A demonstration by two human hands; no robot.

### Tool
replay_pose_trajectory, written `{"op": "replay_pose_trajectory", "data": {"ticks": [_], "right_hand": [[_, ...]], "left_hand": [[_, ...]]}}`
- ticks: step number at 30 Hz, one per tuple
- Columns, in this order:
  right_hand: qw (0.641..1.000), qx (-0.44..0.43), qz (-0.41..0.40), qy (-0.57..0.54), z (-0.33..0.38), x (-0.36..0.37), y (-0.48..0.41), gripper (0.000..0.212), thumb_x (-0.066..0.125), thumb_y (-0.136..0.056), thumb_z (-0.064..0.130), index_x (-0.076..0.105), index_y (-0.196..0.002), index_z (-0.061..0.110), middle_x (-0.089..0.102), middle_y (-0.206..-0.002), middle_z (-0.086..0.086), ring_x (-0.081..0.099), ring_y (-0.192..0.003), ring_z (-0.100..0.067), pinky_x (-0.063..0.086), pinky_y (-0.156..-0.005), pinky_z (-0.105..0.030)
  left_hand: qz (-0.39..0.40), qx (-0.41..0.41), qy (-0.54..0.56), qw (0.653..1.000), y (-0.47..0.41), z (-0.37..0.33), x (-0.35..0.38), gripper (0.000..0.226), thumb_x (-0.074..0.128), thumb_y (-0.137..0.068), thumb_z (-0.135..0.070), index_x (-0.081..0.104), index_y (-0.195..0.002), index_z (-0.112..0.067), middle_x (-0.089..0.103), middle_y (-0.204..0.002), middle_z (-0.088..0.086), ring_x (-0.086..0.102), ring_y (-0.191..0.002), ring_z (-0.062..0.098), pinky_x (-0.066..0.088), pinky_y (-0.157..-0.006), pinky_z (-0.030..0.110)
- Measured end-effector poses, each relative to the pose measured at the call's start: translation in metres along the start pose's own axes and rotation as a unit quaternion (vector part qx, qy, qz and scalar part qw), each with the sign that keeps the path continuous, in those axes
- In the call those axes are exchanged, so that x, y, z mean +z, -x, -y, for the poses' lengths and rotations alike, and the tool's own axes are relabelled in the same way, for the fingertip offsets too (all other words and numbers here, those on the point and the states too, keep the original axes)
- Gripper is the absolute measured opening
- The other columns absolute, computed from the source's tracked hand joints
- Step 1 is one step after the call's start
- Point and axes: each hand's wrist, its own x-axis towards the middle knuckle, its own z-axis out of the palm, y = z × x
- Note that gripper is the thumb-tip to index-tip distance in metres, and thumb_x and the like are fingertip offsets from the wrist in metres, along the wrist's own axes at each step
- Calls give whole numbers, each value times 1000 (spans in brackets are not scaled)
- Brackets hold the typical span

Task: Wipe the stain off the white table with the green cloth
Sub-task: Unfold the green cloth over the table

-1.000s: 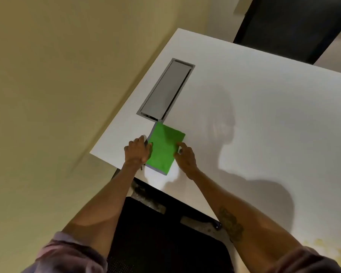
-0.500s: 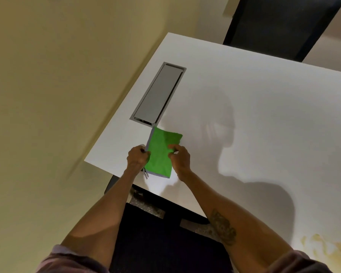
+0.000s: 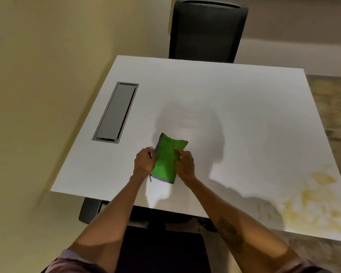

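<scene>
Now, cloth: the green cloth (image 3: 166, 161) lies folded near the bench's (image 3: 224, 99) front edge, long axis running away from the person.
Grip: left hand (image 3: 144, 162) and right hand (image 3: 184, 164) each pinch a side of it.
Stain: yellow stain (image 3: 311, 201) sits well apart, off to the right.
Nearer hand: right, judged best for the sweep.

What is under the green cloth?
Under the green cloth, held up by the left hand and right hand, only the white table and shadow show. The table directly beneath is hidden.
</scene>
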Motion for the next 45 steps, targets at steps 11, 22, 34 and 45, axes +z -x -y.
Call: {"op": "replay_pose_trajectory", "data": {"ticks": [11, 22, 34, 45], "right_hand": [[988, 60, -138, -41, -104, -135, 28, 44, 49, -89, -1, 58, -130, 11, 53, -128, -13, 56, -116, -29, 45, -96, -35], [970, 76, -224, -54, -219, -224, 79, 40, 47, -90, -3, 60, -125, 12, 54, -130, -8, 56, -115, -27, 46, -90, -31], [972, 48, -230, 24, -291, -228, 114, 41, 47, -91, 3, 58, -128, 17, 51, -132, 0, 49, -116, -22, 49, -93, -38], [969, 53, -241, 25, -308, -211, 120, 39, 50, -93, 2, 58, -130, 13, 51, -132, -3, 47, -117, -22, 47, -89, -31]], "left_hand": [[77, 88, -20, 993, 57, -103, 125, 20, 64, -90, -18, 71, -108, -13, 72, -108, 4, 66, -99, 26, 47, -81, 30], [181, 109, -33, 977, 133, -152, 241, 26, 61, -84, -29, 68, -107, -18, 72, -104, -2, 66, -95, 22, 46, -78, 30], [204, 117, -81, 969, 167, -121, 299, 25, 70, -86, -31, 48, -74, -31, 65, -80, -9, 60, -75, 15, 39, -61, 27], [215, 148, -77, 962, 161, -89, 301, 27, 69, -87, -38, 48, -73, -32, 56, -67, -14, 54, -66, 6, 42, -65, 31]]}}
